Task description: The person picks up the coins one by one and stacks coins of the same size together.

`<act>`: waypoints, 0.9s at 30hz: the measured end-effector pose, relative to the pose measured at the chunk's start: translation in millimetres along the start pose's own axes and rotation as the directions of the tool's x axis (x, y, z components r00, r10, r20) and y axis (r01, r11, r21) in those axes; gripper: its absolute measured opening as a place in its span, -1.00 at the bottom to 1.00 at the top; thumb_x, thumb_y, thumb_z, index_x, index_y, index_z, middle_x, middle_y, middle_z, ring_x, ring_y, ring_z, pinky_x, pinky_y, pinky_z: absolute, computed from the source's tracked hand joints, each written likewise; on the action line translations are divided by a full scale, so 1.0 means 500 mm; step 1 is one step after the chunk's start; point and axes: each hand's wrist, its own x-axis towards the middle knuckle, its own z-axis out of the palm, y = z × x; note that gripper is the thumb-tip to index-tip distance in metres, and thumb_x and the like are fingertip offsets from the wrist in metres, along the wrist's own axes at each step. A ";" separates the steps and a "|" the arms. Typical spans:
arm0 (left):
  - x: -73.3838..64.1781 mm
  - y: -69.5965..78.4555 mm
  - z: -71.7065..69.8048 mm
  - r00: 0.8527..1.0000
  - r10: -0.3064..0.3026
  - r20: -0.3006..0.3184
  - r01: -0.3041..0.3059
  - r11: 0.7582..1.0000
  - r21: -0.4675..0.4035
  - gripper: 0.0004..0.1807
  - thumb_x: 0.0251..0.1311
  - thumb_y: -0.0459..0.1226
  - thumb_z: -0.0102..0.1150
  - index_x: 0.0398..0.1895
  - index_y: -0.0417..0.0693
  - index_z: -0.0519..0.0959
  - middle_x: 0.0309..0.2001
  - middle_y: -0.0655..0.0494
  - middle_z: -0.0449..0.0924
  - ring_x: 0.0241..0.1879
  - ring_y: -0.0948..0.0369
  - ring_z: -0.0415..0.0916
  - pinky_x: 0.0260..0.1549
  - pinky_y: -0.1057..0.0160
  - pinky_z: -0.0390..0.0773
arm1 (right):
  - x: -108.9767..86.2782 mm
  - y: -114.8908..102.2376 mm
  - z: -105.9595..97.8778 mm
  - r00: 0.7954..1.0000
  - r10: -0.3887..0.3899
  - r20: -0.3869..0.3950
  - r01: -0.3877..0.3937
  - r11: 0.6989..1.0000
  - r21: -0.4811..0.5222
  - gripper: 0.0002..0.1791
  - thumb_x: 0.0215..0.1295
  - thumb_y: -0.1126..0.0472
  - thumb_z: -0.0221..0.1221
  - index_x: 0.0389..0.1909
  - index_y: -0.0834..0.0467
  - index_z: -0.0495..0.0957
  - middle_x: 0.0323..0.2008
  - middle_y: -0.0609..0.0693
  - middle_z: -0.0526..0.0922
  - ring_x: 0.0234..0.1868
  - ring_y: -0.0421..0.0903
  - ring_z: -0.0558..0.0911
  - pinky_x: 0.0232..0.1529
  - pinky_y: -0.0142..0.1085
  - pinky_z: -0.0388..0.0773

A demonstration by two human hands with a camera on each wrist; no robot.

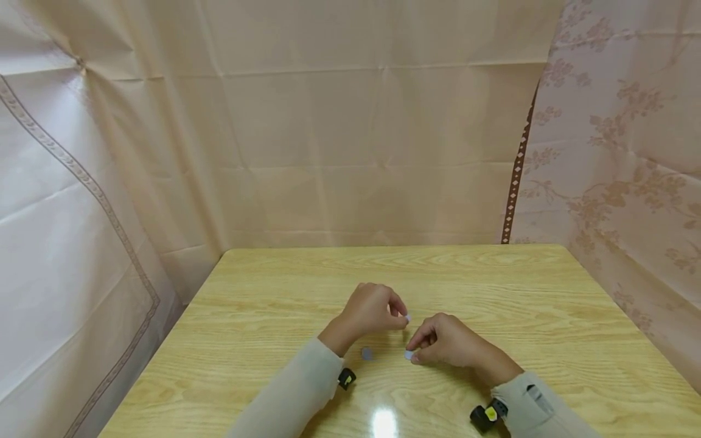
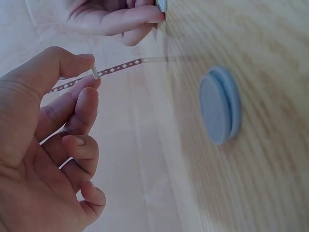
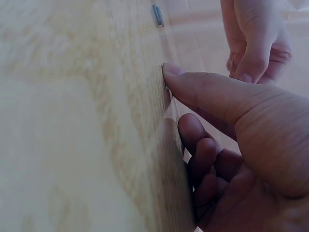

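My left hand is held over the table, pinching a thin pale disc between thumb and index fingertips; the disc shows nearly edge-on. Its other fingers are loosely bent. To the right and nearer the body, my right hand pinches a small light-blue disc low at the tabletop, thumb tip right by the wood. In the right wrist view the fingers mostly hide that disc. Two round blue-grey discs, one lying on the other slightly offset, rest on the table below the left wrist.
The wood-grain table reaches back to a beige curtain, with a flowered curtain on the right and a pale one on the left. A bright light reflection lies on the front of the tabletop.
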 end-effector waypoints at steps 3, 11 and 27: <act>-0.010 0.001 -0.001 1.000 0.005 0.001 -0.005 1.000 -0.007 -0.94 0.14 -0.04 0.41 -0.40 0.31 0.80 -0.58 0.56 0.54 -0.56 0.45 0.40 0.08 0.05 0.43 | 0.000 -0.001 0.001 1.000 -0.005 0.005 0.005 1.000 0.000 -0.87 0.23 0.16 0.47 -0.22 0.05 0.81 -0.28 0.03 0.65 -0.39 -0.20 0.55 -0.41 -0.40 0.54; -0.029 0.008 0.003 1.000 0.023 0.004 -0.023 1.000 -0.011 -0.95 0.11 -0.07 0.42 -0.39 0.28 0.80 -0.62 0.54 0.50 -0.57 0.44 0.37 -0.03 0.15 0.34 | -0.002 -0.003 0.001 1.000 -0.005 0.004 0.005 1.000 -0.015 -0.87 0.23 0.15 0.47 -0.22 0.04 0.81 -0.29 0.00 0.65 -0.39 -0.20 0.55 -0.41 -0.39 0.54; -0.057 0.022 0.017 0.998 0.026 0.062 -0.027 0.999 0.021 -0.97 0.05 -0.06 0.48 -0.47 0.33 0.78 -0.65 0.57 0.49 -0.57 0.48 0.39 0.12 -0.02 0.43 | 0.000 0.004 0.000 1.000 -0.029 -0.006 0.029 1.000 -0.011 -0.90 0.20 0.14 0.49 -0.27 0.01 0.81 -0.35 0.00 0.65 -0.45 -0.25 0.51 -0.46 -0.43 0.49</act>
